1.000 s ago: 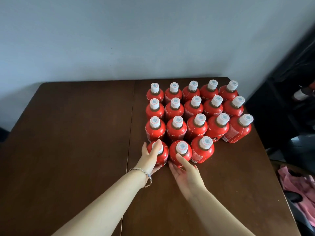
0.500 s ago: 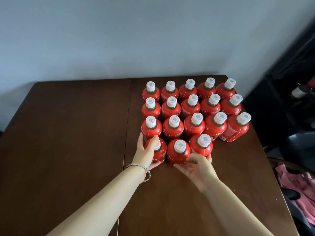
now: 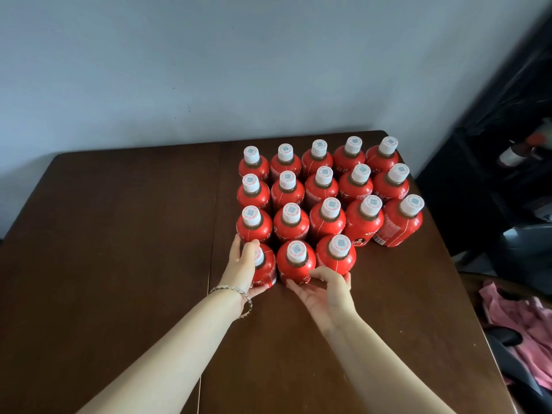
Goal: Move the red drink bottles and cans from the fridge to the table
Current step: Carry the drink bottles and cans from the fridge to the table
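Step in hand, by my reading: setting down and squaring up the front row on the table (image 3: 119, 234), not fetching. Left hand (image 3: 243, 265), bracelet (image 3: 236, 292) at the wrist, wraps the front-left bottle (image 3: 265, 271) from its outer side, fingers and thumb curled round the shoulder, half hiding the cap. Right hand (image 3: 327, 294) sits cupped at the feet of the front-middle bottle (image 3: 295, 262) and front-right bottle (image 3: 336, 255), thumb tip on the former, curled fingertips against the latter; true grip or mere nudge, cannot tell. Bottles squat, round-shouldered, glossy red wrap, white screw caps with a printed square code. All upright, packed touching: back rows (image 3: 324, 186), three of five, toward the table's far right corner, plus this short front three. Next probably calls for letting go without rocking neighbours; the front row has room on its right. No cans seen; fridge out of view.
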`<act>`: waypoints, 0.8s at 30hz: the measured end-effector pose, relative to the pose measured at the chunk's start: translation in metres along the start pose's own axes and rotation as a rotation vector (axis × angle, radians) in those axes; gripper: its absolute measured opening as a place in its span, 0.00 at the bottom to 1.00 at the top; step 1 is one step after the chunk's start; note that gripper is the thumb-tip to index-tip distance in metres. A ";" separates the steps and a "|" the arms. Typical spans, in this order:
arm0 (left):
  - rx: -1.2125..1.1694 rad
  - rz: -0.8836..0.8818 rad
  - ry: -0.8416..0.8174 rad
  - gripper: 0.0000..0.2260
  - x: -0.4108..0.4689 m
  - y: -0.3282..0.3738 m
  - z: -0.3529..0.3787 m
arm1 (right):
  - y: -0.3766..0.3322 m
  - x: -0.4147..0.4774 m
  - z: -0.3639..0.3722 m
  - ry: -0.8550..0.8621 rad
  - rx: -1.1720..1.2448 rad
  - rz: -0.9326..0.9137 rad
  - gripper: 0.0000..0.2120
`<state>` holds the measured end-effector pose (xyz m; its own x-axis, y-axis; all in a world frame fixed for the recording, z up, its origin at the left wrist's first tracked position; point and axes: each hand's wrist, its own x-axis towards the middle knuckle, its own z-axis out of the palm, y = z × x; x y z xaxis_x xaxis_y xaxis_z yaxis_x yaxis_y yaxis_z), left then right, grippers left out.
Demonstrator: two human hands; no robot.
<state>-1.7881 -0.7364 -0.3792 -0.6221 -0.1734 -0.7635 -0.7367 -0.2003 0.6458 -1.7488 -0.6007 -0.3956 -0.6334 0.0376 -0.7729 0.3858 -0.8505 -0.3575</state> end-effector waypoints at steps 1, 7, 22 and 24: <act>0.011 0.009 -0.001 0.19 -0.001 -0.001 0.001 | 0.001 0.000 0.000 0.011 0.001 -0.006 0.38; 0.141 0.051 0.043 0.31 -0.008 -0.007 0.000 | 0.003 0.007 -0.012 0.093 -0.395 0.033 0.40; 1.369 0.856 -0.326 0.08 -0.116 0.022 0.006 | -0.067 -0.133 -0.041 0.172 -1.913 -0.182 0.22; 1.525 0.840 -0.460 0.07 -0.136 0.016 0.020 | -0.067 -0.160 -0.058 0.228 -1.931 -0.219 0.22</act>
<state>-1.7206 -0.6966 -0.2644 -0.7394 0.5568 -0.3784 0.3773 0.8083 0.4521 -1.6340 -0.5188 -0.2782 -0.7414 0.2357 -0.6283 0.5217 0.7914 -0.3187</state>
